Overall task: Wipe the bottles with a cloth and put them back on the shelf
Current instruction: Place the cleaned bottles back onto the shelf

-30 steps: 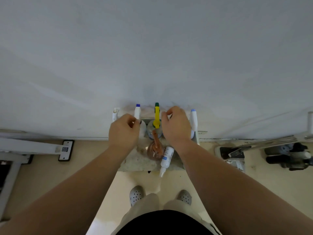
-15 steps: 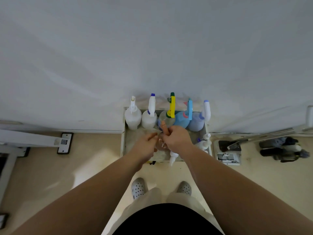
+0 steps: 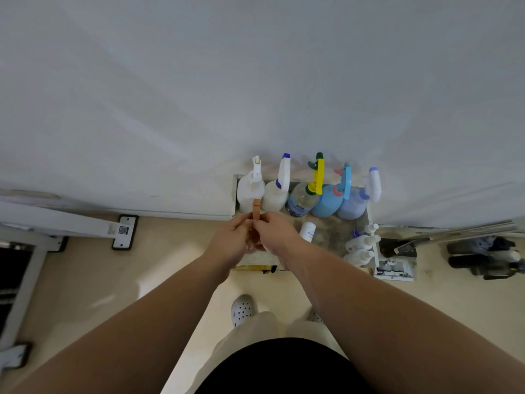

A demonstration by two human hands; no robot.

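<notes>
Beige floor (image 3: pixel 170 265) lies under me, with one white shoe (image 3: pixel 242 308) poking out past my shorts (image 3: pixel 255 331). Both forearms reach forward, and my hands meet over the front left part of the low shelf (image 3: pixel 335 226). The left hand (image 3: pixel 231 241) and right hand (image 3: pixel 277 237) are pressed close together, fingers curled round the orange bottle (image 3: pixel 256 210). Its body is mostly hidden between my palms. Only the orange trigger head sticks up above my fingers, toward the wall. Whether the bottle rests on the shelf or is lifted off it, I cannot tell.

Just right of my right hand is a small white bottle (image 3: pixel 307 231). Several more small bottles (image 3: pixel 360 244) cluster at the shelf's right edge. Along the back stand five sprayers in a row: a white one (image 3: pixel 250 191), a white one with a blue tip (image 3: pixel 277 194), a clear one with a yellow trigger (image 3: pixel 302 199), a blue one (image 3: pixel 326 203) and a lilac one (image 3: pixel 352 206). Behind them rises the white wall (image 3: pixel 255 81).
</notes>
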